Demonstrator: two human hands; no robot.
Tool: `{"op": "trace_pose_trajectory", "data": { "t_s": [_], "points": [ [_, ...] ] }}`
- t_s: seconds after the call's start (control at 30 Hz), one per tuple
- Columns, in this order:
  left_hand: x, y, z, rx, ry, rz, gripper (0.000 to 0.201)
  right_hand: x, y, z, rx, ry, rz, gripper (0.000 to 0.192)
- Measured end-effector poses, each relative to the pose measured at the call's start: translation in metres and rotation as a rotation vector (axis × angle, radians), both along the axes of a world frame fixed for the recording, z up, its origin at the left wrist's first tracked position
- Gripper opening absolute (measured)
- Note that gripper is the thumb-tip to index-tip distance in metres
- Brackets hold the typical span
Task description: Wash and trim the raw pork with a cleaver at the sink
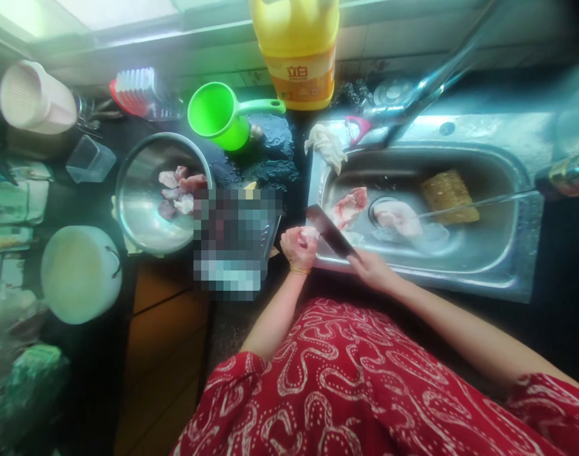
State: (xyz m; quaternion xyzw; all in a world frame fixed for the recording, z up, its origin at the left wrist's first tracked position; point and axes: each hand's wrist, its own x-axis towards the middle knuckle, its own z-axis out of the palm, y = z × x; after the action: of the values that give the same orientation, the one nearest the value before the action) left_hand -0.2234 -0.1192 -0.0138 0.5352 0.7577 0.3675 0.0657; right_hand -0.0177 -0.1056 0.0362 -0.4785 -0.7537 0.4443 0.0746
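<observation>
The left hand (299, 248) is closing its fingers around a small pale piece of meat (310, 234), holding it at the near left corner of the sink (517, 253). The right hand (371, 269) is clamping the handle of a knife (328, 229), whose dark blade is slanting up and left until it is touching the meat in the left hand. Just beyond the blade, more meat (350, 206) is lying in the sink, with another pale piece (398, 216) and a yellow sponge (448, 196) further right. Left of the left hand, a steel bowl (142, 209) is holding cut chunks (180, 190). A green scoop (220, 115) and a yellow jug (296, 54) are standing behind.
</observation>
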Motion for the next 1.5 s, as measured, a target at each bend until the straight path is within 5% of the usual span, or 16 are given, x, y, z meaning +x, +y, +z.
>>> {"op": "trace_pose_trajectory", "data": {
  "t_s": [0.27, 0.57, 0.7, 0.9, 1.13, 1.5],
  "points": [
    [-0.003, 0.008, 0.000, -0.089, 0.063, 0.035, 0.021, -0.025, 0.044, 0.003, 0.047, 0.094, 0.086, 0.036],
    [-0.016, 0.009, -0.008, -0.050, 0.083, -0.216, 0.032, -0.006, 0.014, 0.014, 0.064, -0.001, 0.042, 0.038],
    [-0.001, -0.002, 0.004, -0.101, 0.135, -0.074, 0.048, -0.002, 0.002, 0.013, 0.106, -0.003, 0.042, 0.040],
    [0.031, -0.015, 0.020, -0.199, 0.121, 0.279, 0.033, 0.014, -0.006, 0.002, 0.100, -0.081, 0.166, 0.042],
    [0.034, -0.009, 0.018, -0.173, 0.227, 0.234, 0.027, 0.024, 0.010, 0.009, 0.054, -0.164, 0.290, 0.040],
    [0.021, -0.024, -0.005, 0.072, 0.129, 0.191, 0.021, -0.011, -0.001, 0.056, -0.042, -0.429, 0.396, 0.038]
  ]
}}
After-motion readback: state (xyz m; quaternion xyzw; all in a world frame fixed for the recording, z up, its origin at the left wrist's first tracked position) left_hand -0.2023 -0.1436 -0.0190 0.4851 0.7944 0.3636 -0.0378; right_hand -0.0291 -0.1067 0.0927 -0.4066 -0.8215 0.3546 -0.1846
